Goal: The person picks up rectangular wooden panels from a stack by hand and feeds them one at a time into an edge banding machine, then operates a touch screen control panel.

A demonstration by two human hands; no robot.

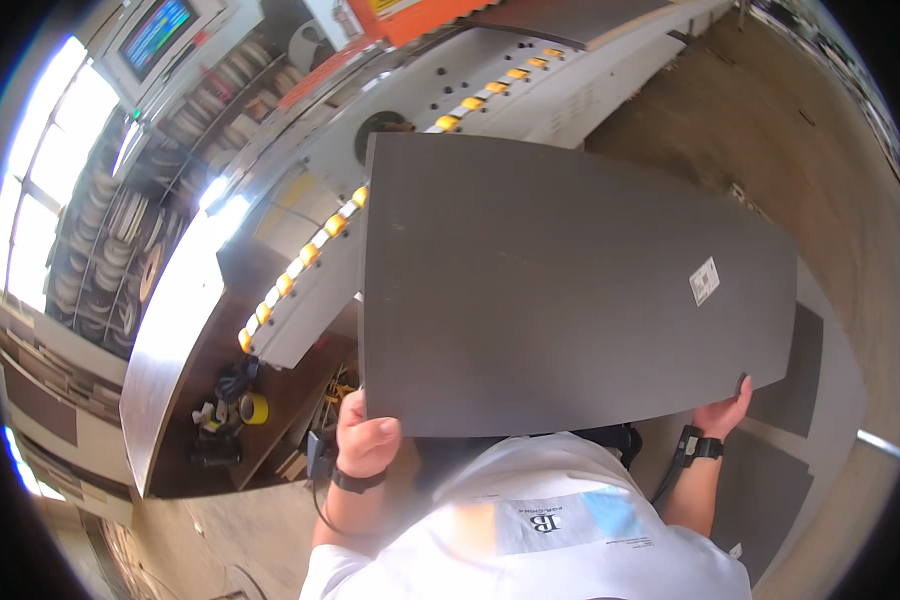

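A large dark grey panel [550, 290] spans the space in front of my body, held up between both hands. Near its right end is a white label [704, 282]. My left hand [366, 436] grips the panel's near left corner, the thumb over the edge and the other fingers partly hidden. At the near right corner, my right hand [726, 405] holds the edge, with most of its fingers out of sight under the panel. Just beyond the panel's left edge stands a machine with a row of yellow rollers [309, 254].
Behind the rollers is the machine's grey bed [435, 85], with an orange part [420, 18] and a screen [158, 35]. Shelves of edging rolls [105, 230] stand at the left. A yellow tape roll [254, 408] lies on a brown shelf. More dark panels [765, 490] lie at my right.
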